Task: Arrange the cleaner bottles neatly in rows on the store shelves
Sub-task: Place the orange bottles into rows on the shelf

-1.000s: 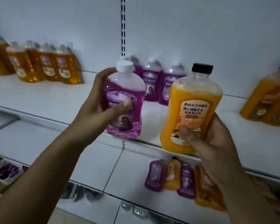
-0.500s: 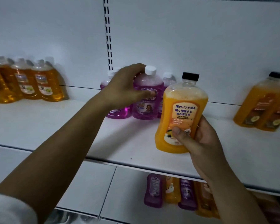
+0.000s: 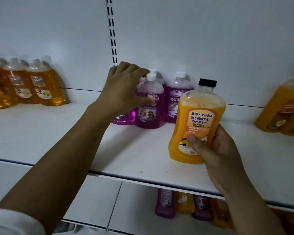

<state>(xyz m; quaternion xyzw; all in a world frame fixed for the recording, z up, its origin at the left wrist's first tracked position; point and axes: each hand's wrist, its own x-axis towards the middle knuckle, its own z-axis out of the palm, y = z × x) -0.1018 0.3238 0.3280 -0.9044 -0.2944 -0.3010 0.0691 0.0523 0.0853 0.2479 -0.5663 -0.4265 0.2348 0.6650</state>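
Head view: four purple bottles (image 3: 149, 106) shelved.

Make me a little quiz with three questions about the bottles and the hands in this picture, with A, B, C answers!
1. Where does the front purple bottle stand?
A. on the upper shelf
B. on the floor
C. in a basket

2. What colour is the cap of the orange bottle in the right hand?
A. white
B. black
C. red

3. What is the left hand doing?
A. hanging empty by the side
B. touching the front purple bottle
C. holding a cloth

Answers:
1 A, its base rests on the white shelf board.
2 B, a black cap tops it.
3 B, its fingers reach the bottle's shoulder and label.
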